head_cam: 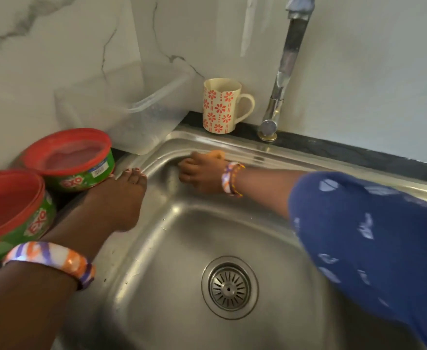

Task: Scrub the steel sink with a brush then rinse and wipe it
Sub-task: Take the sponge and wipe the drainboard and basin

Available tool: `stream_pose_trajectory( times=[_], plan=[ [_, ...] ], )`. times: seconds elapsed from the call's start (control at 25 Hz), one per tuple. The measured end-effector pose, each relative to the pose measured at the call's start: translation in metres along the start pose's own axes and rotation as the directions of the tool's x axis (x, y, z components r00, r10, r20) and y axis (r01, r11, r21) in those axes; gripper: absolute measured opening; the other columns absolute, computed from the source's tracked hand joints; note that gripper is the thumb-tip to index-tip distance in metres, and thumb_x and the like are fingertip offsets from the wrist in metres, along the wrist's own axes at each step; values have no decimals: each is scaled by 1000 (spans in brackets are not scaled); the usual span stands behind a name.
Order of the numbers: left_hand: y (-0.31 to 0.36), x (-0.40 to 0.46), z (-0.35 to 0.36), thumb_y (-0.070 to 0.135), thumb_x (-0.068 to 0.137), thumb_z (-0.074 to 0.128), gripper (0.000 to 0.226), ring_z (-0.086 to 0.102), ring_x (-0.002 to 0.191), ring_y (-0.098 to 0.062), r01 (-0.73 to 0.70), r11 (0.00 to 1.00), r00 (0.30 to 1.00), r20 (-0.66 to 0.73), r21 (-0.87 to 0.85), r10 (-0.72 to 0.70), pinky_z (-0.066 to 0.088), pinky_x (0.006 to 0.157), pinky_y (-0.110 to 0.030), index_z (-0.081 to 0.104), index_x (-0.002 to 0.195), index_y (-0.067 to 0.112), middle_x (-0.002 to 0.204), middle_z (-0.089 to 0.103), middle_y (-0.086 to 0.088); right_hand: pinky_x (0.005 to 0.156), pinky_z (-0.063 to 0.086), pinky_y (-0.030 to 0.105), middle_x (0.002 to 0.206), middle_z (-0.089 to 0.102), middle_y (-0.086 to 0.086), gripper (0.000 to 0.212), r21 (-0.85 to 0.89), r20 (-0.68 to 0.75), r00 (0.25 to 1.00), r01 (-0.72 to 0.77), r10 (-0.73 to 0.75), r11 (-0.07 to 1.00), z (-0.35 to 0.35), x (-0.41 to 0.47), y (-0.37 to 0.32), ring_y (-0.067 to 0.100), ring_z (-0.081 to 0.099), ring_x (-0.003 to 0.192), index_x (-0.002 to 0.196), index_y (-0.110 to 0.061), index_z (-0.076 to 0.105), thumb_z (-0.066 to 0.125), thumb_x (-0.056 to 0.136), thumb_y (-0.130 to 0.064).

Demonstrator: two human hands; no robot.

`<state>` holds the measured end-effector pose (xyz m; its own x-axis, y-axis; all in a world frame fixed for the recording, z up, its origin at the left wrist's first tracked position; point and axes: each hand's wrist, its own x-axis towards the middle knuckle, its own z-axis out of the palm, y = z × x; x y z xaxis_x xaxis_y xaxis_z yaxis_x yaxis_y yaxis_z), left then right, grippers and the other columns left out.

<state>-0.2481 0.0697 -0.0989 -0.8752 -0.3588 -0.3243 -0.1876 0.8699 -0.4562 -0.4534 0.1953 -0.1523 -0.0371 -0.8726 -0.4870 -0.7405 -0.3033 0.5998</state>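
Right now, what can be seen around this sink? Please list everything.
steel sink: one, silver, centre
drain strainer: one, steel, sink floor
tap: one, chrome, behind sink
mug: one, cream with red flowers, back ledge
plastic container: one, clear, left of mug
soap tubs: two, green with red rims, left counter
left hand: fingers flat on sink's left rim
right hand: curled in back-left corner; whatever it holds is hidden
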Motion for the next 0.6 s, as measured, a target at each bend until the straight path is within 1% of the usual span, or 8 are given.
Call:
stream_pose_trajectory(
  times=[0.08, 0.12, 0.2, 0.28, 0.32, 0.44, 0.56, 0.6],
  plan=[
    [1, 0, -1, 11, 95, 36, 71, -1, 148, -23, 7, 1000, 1000, 6, -2, -7, 11, 120, -36, -9, 150, 4, 158, -9, -13, 64, 52, 31, 79, 70, 7, 33, -142, -76, 994, 63, -74, 988, -6, 8, 3, 26, 68, 76, 69, -11, 71, 38, 72, -12],
    [1, -1, -1, 11, 95, 36, 71, -1, 148, -23, 9, 1000, 1000, 11, -5, -9, 11, 120, -36, -9, 149, 3, 158, -9, -13, 67, 55, 32, 84, 73, 7, 24, -191, -116, 993, 11, -34, 981, -3, -3, -6, 26, 70, 84, 69, -11, 72, 48, 72, -13],
    [2, -2, 0, 11, 95, 36, 70, -1, 148, -23, 15, 1000, 1000, 8, -11, -15, 12, 119, -37, -8, 149, 3, 158, -8, -13, 70, 55, 24, 91, 74, -2, 13, -134, -151, 988, -56, 36, 989, 7, -50, -9, 16, 71, 91, 72, -20, 76, 73, 61, -26],
    [2, -2, -1, 11, 95, 35, 70, 0, 148, -23, 14, 999, 1000, -3, -30, -14, 13, 119, -37, -7, 149, 3, 159, -7, -13, 56, 34, 8, 76, 68, -23, 27, 91, -44, 992, -112, 116, 990, 41, -119, -31, -5, 66, 72, 75, -43, 71, 73, 49, -51],
    [1, -2, -2, 11, 94, 35, 70, 0, 148, -23, 10, 999, 1000, -2, -41, -10, 13, 119, -37, -7, 149, 2, 159, -7, -13, 57, 27, 8, 67, 62, -26, 30, 156, 49, 983, -184, 178, 971, 47, -150, -44, -9, 60, 67, 72, -49, 68, 71, 43, -57],
    [3, -4, -4, 10, 95, 33, 67, 1, 148, -23, 0, 998, 1000, -5, -57, 0, 14, 120, -38, -5, 149, 2, 159, -6, -14, 73, 37, 21, 66, 66, -17, 28, -13, 198, 979, -52, 54, 999, 54, -177, -55, 7, 64, 84, 59, -34, 70, 80, 36, -45],
    [1, -4, -4, 12, 96, 36, 68, 1, 148, -24, -17, 999, 1000, -9, -45, 16, 15, 119, -38, -6, 149, 1, 158, -6, -15, 68, 40, 24, 91, 69, -9, 24, 67, 185, 974, -144, 129, 987, 10, -122, -14, 13, 63, 92, 81, -34, 70, 78, 59, -36],
    [1, -3, -5, 13, 96, 37, 69, 2, 148, -25, -16, 999, 1000, -4, -31, 16, 16, 119, -39, -6, 149, 1, 158, -6, -15, 69, 45, 28, 99, 70, -8, 22, 12, 81, 988, -129, 128, 992, -6, -93, -2, 15, 62, 102, 82, -34, 72, 78, 60, -34]
  ],
)
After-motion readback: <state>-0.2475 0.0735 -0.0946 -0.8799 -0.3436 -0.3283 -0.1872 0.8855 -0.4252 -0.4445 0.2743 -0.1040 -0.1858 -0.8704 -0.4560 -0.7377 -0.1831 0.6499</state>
